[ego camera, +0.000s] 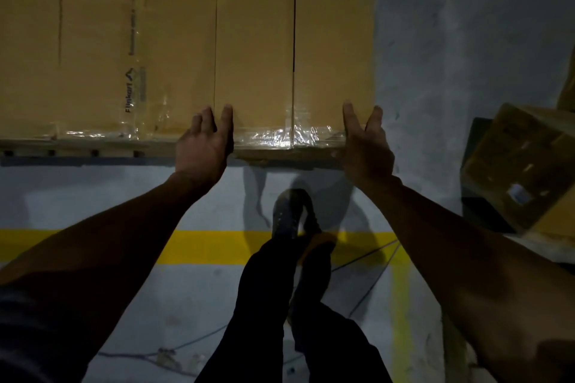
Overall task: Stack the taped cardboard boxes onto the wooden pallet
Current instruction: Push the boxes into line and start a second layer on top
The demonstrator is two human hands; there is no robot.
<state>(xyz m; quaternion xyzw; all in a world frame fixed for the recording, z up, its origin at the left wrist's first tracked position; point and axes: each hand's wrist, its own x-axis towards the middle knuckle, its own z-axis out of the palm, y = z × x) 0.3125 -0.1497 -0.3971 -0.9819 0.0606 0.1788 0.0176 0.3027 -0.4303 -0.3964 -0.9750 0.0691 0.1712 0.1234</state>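
Observation:
Two taped cardboard boxes lie side by side below me. The right box has clear tape over its centre seam and near edge. The left box carries printed tape. My left hand rests with straight fingers on the near left corner of the right box. At that box's near right corner my right hand rests the same way, fingers spread. A strip of the wooden pallet shows under the near edge of the boxes.
Another cardboard box sits tilted on a dark base at the right. The grey floor has yellow lines and a thin cable. My legs and shoe are below, close to the pallet.

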